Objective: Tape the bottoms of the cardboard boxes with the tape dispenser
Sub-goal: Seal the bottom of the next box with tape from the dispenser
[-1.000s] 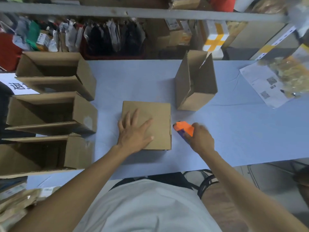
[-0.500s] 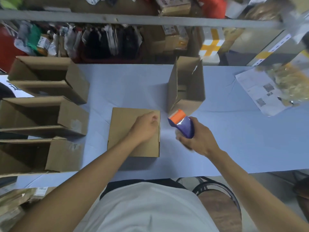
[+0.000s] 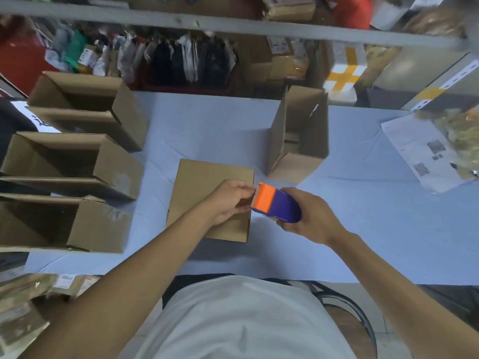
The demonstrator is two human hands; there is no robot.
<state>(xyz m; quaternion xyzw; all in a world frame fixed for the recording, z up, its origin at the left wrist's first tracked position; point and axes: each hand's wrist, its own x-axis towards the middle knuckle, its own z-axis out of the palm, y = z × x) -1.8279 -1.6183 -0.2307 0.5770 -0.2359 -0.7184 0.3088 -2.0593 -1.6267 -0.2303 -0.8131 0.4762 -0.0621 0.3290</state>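
A closed cardboard box [image 3: 202, 182] lies flat side up in the middle of the blue table [image 3: 375, 229]. My right hand [image 3: 311, 218] grips the purple body of the tape dispenser [image 3: 280, 207] and holds it above the box's right edge, orange toothed head pointing left. My left hand [image 3: 230, 200] hovers over the box with its fingers curled. Its fingertips pinch at the dispenser's toothed edge, where the tape end sits. The tape itself is too clear to make out.
Three open boxes [image 3: 77, 161] lie on their sides along the table's left edge. Another open box [image 3: 300, 141] stands at the back right. Printed sheets [image 3: 425, 156] lie at the far right. Cluttered shelves run behind the table, and a stool [image 3: 347, 322] stands by my right side.
My right hand lifted the dispenser off the table and brought it left to the box edge. My left hand left its flat rest on the box and curled at the dispenser's head.
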